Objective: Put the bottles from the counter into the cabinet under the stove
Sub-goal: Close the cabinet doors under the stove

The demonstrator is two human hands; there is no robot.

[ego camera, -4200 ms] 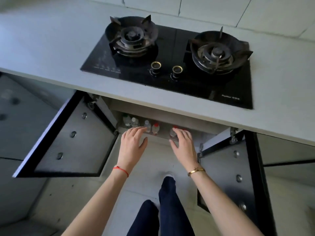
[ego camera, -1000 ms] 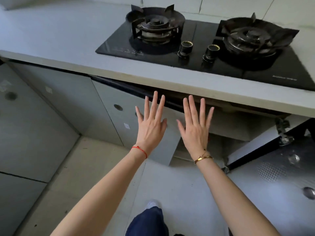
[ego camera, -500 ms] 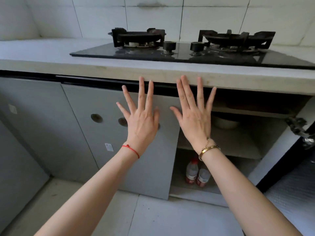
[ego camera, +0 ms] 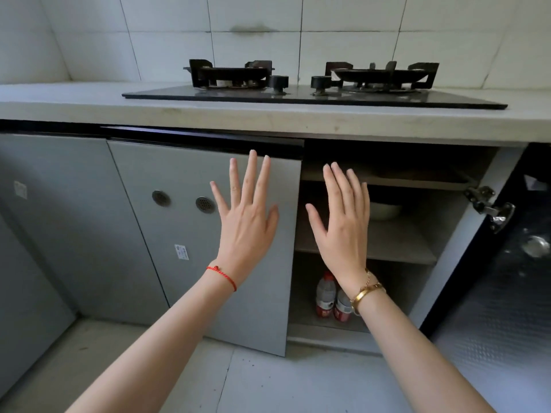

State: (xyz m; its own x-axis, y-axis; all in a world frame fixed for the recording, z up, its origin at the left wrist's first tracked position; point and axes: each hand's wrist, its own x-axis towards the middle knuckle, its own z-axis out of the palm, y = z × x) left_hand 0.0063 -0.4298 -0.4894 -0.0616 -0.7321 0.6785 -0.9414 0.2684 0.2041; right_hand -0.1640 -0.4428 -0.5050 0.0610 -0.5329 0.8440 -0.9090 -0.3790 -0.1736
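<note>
Bottles [ego camera: 325, 294] on cabinet [ego camera: 447, 234] btm shelf, bowl [ego camera: 384, 210] above

Soft daylight, sharp focus, wide-angle edge bowing

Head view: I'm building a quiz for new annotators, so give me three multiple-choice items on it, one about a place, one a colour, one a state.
1. Where do the bottles stand?
A. cabinet floor, under the shelf
B. on the shelf
C. on the counter

2. What colour are the bottles' labels?
A. blue
B. red
C. green

3. How is the right cabinet door?
A. shut
B. removed
C. swung open

Key: 1 A, they stand below the shelf; 2 B, red bands wrap their lower halves; 3 C, its hinge and inner face show, while the left hand and right hand hover empty.
</note>
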